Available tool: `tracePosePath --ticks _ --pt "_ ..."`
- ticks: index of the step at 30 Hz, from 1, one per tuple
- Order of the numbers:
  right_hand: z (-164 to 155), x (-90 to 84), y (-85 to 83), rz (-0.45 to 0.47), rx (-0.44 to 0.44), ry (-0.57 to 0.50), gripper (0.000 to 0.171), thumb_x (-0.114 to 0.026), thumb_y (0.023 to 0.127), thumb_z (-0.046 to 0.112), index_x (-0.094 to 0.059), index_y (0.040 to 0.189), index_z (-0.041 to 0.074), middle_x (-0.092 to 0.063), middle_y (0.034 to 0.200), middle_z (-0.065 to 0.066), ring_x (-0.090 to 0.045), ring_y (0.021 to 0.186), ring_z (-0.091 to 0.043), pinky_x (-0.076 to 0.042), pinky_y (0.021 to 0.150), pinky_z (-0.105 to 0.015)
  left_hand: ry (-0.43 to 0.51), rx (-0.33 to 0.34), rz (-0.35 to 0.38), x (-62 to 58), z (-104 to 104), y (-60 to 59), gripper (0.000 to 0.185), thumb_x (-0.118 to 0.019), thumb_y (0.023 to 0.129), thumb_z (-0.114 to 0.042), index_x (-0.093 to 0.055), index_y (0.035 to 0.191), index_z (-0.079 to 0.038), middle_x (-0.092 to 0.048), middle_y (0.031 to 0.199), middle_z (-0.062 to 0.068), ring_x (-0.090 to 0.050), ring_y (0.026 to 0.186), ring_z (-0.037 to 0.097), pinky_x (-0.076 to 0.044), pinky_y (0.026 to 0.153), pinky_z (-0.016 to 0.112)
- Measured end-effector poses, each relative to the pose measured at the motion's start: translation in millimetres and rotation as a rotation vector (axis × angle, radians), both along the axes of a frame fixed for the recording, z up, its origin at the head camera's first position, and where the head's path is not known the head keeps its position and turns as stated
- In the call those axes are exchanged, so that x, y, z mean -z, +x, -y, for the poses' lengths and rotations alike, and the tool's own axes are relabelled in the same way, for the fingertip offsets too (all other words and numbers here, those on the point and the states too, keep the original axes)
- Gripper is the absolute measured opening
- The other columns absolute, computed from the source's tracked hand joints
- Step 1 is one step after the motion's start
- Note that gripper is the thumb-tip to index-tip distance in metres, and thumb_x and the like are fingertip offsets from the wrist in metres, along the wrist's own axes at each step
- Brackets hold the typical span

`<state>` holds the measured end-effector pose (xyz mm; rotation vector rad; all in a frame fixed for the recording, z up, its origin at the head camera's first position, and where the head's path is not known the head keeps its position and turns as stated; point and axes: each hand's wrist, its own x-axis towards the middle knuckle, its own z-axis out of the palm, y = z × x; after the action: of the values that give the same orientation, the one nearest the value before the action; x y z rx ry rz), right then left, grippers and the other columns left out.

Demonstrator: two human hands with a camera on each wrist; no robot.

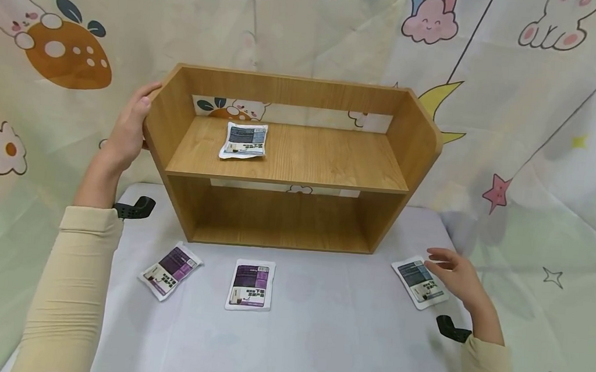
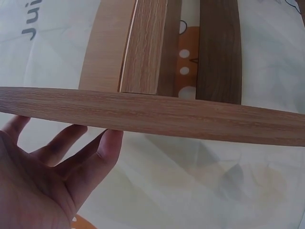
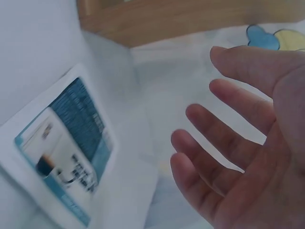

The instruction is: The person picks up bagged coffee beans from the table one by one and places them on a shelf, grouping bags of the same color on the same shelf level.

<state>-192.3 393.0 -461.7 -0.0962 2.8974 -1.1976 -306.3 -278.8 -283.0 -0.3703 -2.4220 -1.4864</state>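
- My right hand point(image 1: 460, 279) is hovering, fingers spread, holding nothing.
- The blue-and-white packet point(image 1: 419, 283) is lying just left of them on the table point(image 1: 318, 333), its long axis slanting far-left to near-right.
- My left hand point(image 1: 127, 132), farther off, is touching the shelf point(image 1: 332, 153).

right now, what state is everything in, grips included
Shelf: standing on the table
Upper packet: lying on the shelf, label up
Left packet: label up on table, skewed
Middle packet: label up on table, nearly straight
Right packet: label up on table, skewed
Left grip: fingers against the shelf's side
Right grip: open, holding nothing
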Motion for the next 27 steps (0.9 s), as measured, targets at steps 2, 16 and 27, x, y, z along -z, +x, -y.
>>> tracePosePath --ticks 2,16,27 --pt "-2 6.1 -0.8 0.015 0.018 -0.007 0.048 -0.059 0.098 0.028 -0.051 0.135 -0.003 -0.052 0.128 -0.030 -0.049 0.115 -0.047 -0.048 0.085 -0.048 0.001 -0.005 -0.003 0.0 1 0.5 0.052 -0.023 0.101 -0.049 -0.023 0.152 -0.037 -0.033 0.138 0.013 -0.043 0.104 0.024 -0.043 0.070 0.038" --pt "-14 43.5 -2.7 0.139 0.079 0.032 0.065 -0.064 0.093 0.039 -0.045 0.140 -0.001 -0.038 0.140 -0.034 -0.031 0.127 -0.055 -0.034 0.094 -0.067 0.019 0.009 0.006 2.7 2 -0.9 0.053 -0.023 0.101 -0.048 -0.023 0.152 -0.036 -0.032 0.139 0.013 -0.040 0.107 0.027 -0.038 0.073 0.044" --pt "-16 60.2 -5.9 0.210 0.056 0.023 0.074 -0.071 0.088 0.038 -0.040 0.142 -0.002 -0.030 0.146 -0.033 -0.027 0.129 -0.056 -0.030 0.096 -0.068 0.017 0.007 0.010 1.4 0 -2.2 0.052 -0.021 0.101 -0.049 -0.022 0.152 -0.039 -0.032 0.138 0.012 -0.040 0.108 0.025 -0.038 0.074 0.044"
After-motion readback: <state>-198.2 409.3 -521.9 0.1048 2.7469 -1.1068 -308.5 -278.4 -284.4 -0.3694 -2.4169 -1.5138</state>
